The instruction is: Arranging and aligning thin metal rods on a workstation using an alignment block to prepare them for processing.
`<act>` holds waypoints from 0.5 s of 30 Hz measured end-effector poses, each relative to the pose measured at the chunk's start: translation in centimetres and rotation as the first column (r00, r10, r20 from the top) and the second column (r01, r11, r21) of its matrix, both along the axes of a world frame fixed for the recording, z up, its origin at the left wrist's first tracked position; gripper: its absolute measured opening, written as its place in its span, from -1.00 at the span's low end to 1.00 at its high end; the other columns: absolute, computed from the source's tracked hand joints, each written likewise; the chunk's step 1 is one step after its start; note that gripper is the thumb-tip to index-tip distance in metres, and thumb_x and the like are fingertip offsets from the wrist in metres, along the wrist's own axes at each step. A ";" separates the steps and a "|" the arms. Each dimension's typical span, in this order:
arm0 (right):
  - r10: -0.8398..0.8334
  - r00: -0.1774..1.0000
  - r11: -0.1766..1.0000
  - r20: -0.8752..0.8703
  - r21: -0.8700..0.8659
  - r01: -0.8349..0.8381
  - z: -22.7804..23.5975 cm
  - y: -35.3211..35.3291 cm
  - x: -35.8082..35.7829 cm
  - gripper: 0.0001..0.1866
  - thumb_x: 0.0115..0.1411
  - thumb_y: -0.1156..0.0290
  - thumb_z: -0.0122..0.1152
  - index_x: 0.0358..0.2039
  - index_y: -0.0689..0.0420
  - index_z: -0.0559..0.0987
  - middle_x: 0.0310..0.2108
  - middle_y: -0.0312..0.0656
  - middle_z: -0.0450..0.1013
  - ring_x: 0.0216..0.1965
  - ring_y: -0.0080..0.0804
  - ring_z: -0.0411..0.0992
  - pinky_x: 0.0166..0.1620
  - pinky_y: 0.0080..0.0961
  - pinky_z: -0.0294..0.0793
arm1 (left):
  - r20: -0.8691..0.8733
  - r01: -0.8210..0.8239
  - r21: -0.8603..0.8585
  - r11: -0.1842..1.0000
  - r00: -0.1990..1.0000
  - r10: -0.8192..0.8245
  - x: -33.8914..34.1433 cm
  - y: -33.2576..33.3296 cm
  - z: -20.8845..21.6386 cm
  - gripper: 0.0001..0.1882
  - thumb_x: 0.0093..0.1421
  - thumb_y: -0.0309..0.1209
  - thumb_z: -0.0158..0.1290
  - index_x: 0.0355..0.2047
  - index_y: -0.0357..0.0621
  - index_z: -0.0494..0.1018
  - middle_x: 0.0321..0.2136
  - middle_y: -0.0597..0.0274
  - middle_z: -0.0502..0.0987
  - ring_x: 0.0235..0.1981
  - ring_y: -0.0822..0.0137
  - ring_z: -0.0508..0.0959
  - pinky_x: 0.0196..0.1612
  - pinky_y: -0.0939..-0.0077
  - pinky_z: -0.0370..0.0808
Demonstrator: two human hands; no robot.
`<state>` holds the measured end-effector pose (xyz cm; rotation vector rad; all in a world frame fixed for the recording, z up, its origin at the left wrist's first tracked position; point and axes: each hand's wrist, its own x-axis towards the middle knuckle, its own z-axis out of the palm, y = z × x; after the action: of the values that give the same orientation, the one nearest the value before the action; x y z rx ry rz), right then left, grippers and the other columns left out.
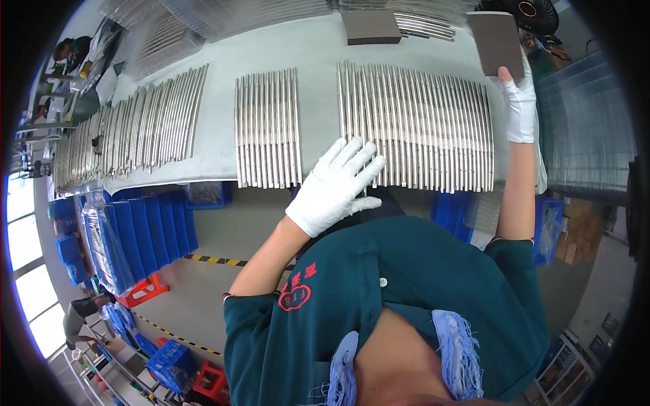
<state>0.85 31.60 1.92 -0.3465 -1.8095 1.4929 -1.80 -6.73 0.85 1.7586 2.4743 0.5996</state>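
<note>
Slim shiny metal rods lie side by side in groups on the pale table. My left hand, in a white glove, is open with its fingers spread over the left edge of the right-hand group of rods. Some fingertips seem to rest on the lower part of those rods. At the far right my right hand, gloved with a bare thumb, grips a flat grey-brown rectangular block. The thumb presses on the block's face; the other fingers are mostly hidden. A narrower group of rods lies left of my left hand.
A long row of rods spreads along the table's left. Another grey-brown block lies at the back beside loose rods. Clear plastic trays line the far edge. Blue crates stand below at left; a black fan is far right.
</note>
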 end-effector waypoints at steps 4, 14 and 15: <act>0.432 0.871 0.874 0.233 0.131 -0.469 0.9 -4.4 -2.6 -0.22 0.16 0.12 0.37 0.33 0.08 0.28 0.22 -0.20 0.35 0.23 -0.40 0.31 0.26 -0.48 0.26 | -0.053 -0.189 -0.022 0.982 0.981 0.188 0.1 0.3 0.3 -0.11 -0.07 0.13 0.27 0.18 -0.12 0.34 0.17 -0.16 0.30 0.25 -0.24 0.21 0.31 -0.18 0.08; 0.697 0.570 0.597 0.435 0.090 -0.797 -1.3 -13.1 -15.1 -0.18 0.10 -0.02 0.36 0.34 -0.11 0.29 0.24 -0.19 0.33 0.26 -0.34 0.27 0.30 -0.40 0.23 | -0.092 -0.173 -0.065 0.983 0.982 0.167 -0.2 0.8 -0.7 -0.06 -0.09 0.21 0.22 0.21 -0.10 0.32 0.18 -0.14 0.28 0.18 -0.27 0.27 0.29 -0.20 0.10; 0.727 0.530 0.583 0.436 0.016 -0.812 -1.7 -13.3 -15.5 -0.17 0.10 -0.02 0.36 0.34 -0.09 0.28 0.25 -0.18 0.32 0.26 -0.35 0.26 0.30 -0.40 0.23 | -0.079 -0.170 -0.059 0.984 0.983 0.166 -0.1 0.8 -0.6 -0.04 -0.11 0.21 0.23 0.21 -0.10 0.32 0.18 -0.11 0.29 0.18 -0.28 0.27 0.29 -0.20 0.11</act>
<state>-14.69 18.33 0.25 0.4005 -2.6423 1.8561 -1.95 -5.89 0.26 1.5884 2.6793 0.4652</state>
